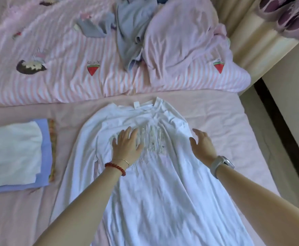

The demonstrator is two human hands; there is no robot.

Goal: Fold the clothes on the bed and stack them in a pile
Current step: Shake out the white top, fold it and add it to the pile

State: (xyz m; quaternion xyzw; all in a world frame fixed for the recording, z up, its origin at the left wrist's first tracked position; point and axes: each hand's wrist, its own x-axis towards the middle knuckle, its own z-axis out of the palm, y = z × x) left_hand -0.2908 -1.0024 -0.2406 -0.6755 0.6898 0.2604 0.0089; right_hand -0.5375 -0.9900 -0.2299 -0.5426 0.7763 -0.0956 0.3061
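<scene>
A white long-sleeved shirt (pixel 163 189) lies spread flat on the pink bed sheet (pixel 225 121), collar pointing away from me. My left hand (pixel 127 146) presses flat on its chest, fingers straight and spread. My right hand (pixel 202 144) is open at the shirt's right shoulder, fingers relaxed; whether it touches the cloth is unclear. To the left sits a pile of folded clothes (pixel 15 153): a white piece on top, a lilac-blue one beneath, a patterned edge under that. Unfolded grey-blue clothes (pixel 131 32) and a pale pink garment (pixel 180 41) lie heaped farther back.
A pink striped quilt (pixel 56 77) with watermelon prints covers the far half of the bed. The cream bed frame (pixel 251 45) runs along the right, with purple slippers (pixel 287 15) beyond it. Floor lies past the bed's right edge.
</scene>
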